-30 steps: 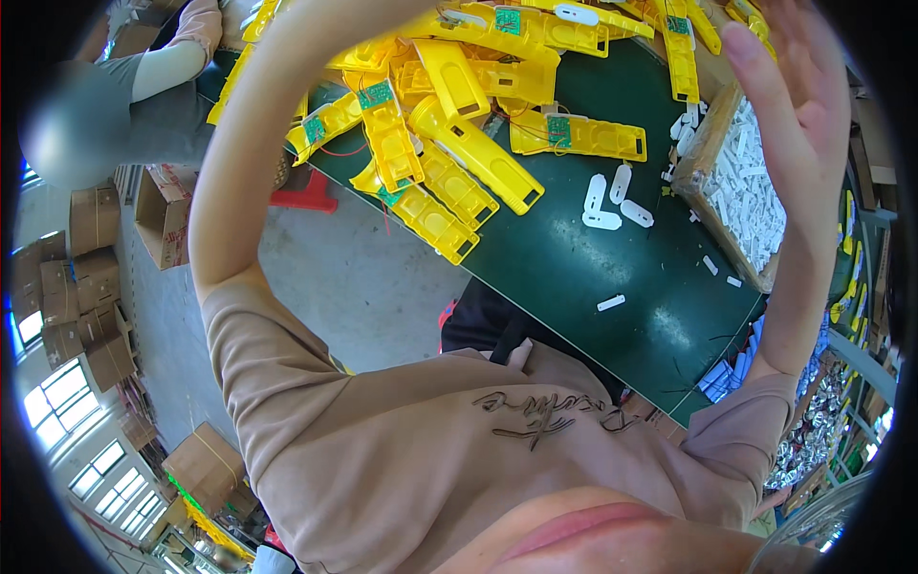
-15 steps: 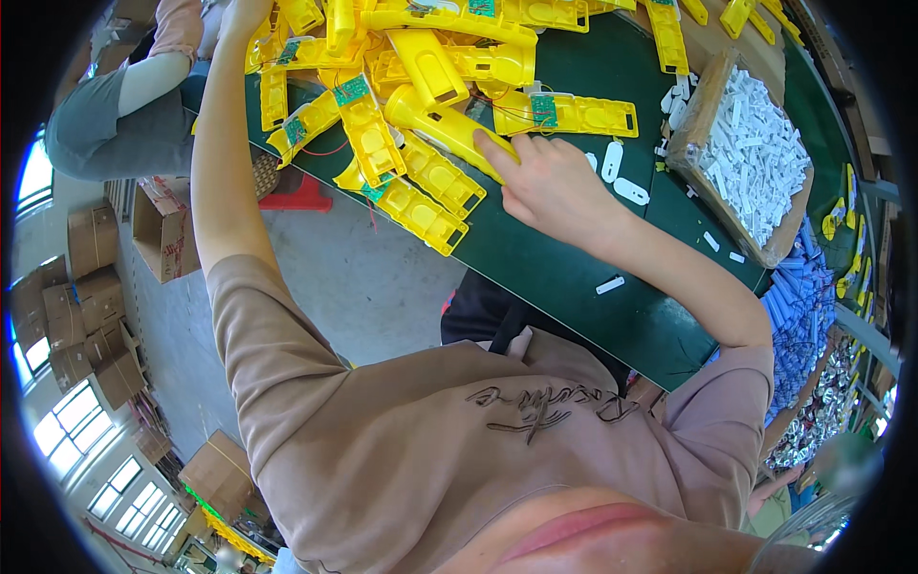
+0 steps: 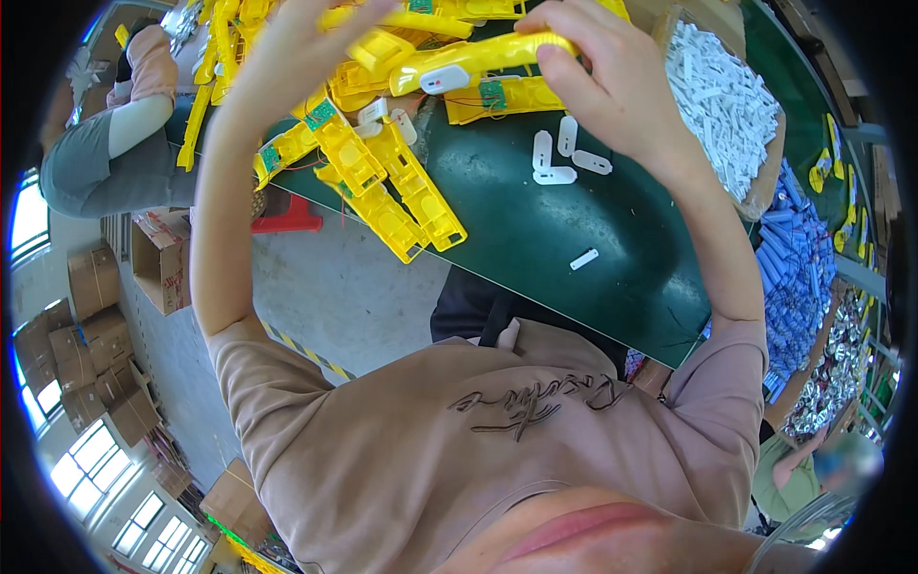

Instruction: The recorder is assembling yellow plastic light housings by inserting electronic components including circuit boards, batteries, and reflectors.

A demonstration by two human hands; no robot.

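Note:
My right hand [image 3: 612, 81] pinches one end of a long yellow plastic housing [image 3: 516, 55], held slantwise over the table. A white oval switch plate [image 3: 445, 78] shows on the housing's near side, toward its other end. My left hand [image 3: 304, 53] is over the yellow pile with its fingers stretched out, near the housing's far end; its fingertips are partly smeared. Below the hands lie open yellow half-shells [image 3: 406, 182], some with green circuit boards [image 3: 320, 115] and thin red wires. Several white oval plates [image 3: 555, 175] rest on the table near my right wrist.
The green table [image 3: 516, 225] carries a box of small white parts [image 3: 722, 105] at right. Past it are blue cylindrical cells [image 3: 794, 268] and shiny metal parts [image 3: 827, 368]. Another person's leg [image 3: 143, 91] is at far left. Cartons [image 3: 100, 354] stand on the floor.
My right hand has raised and turned the yellow housing, so its white plate now shows. My left hand has come down and right from the far edge of the pile.

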